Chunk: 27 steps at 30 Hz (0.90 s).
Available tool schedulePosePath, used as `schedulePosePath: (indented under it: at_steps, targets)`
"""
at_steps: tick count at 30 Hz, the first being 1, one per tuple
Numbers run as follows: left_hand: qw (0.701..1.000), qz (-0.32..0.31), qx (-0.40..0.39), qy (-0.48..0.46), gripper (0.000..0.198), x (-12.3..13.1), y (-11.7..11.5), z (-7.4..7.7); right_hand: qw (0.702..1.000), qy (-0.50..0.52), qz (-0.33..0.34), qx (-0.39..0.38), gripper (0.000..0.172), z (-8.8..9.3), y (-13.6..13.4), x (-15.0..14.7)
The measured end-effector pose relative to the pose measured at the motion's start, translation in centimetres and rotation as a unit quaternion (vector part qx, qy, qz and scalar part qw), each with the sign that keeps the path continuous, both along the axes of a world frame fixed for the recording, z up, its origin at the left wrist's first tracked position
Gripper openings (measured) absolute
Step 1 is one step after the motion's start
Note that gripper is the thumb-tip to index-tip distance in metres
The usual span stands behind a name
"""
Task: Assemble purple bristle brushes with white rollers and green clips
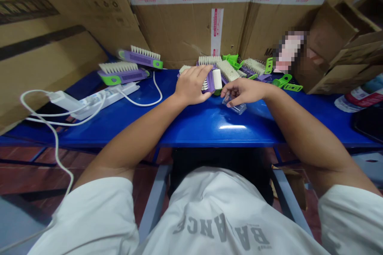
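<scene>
My left hand (191,84) is closed round a purple brush (213,81) with white bristles and a white end piece, holding it just above the blue table (185,123). My right hand (245,91) sits right beside it, fingers curled over a small clear plastic piece (236,105) that rests on the table. Behind both hands lies a pile of several purple and green brushes (239,68) with white bristles.
Two more purple-green brushes (131,65) lie at the back left. A white power strip (98,97) with white cables runs along the left. Loose green clips (285,82) lie at the right. Cardboard boxes (191,12) wall in the back and sides. A bottle (362,97) lies far right.
</scene>
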<state>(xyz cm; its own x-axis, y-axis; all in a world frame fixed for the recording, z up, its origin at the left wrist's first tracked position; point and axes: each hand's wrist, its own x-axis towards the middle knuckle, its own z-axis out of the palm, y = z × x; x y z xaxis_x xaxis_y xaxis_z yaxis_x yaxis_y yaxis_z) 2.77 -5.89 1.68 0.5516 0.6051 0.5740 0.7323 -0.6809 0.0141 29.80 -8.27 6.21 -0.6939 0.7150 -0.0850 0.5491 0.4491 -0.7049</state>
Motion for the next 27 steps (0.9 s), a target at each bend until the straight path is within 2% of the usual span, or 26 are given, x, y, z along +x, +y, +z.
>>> schedulePosePath:
  at_steps: [7, 13, 21, 27]
  targets:
    - [1.000, -0.001, -0.003, -0.005, 0.088, 0.01, 0.00, 0.00, 0.998, 0.050, -0.006, 0.034, 0.042, 0.01, 0.08, 0.06]
    - [1.000, -0.002, 0.009, -0.005, 0.084, 0.00, 0.22, -0.20, 0.993, 0.117, 0.015, 0.020, 0.048, -0.50, 0.54, 0.27]
    - [1.000, -0.001, 0.006, 0.000, 0.085, -0.03, 0.07, -0.06, 0.983, 0.184, 0.001, -0.012, 0.058, -0.50, 0.52, 0.50]
    - [1.000, -0.001, 0.000, -0.001, 0.083, 0.04, -0.07, 0.06, 0.970, 0.239, -0.001, -0.029, 0.058, -0.52, 0.74, 0.60]
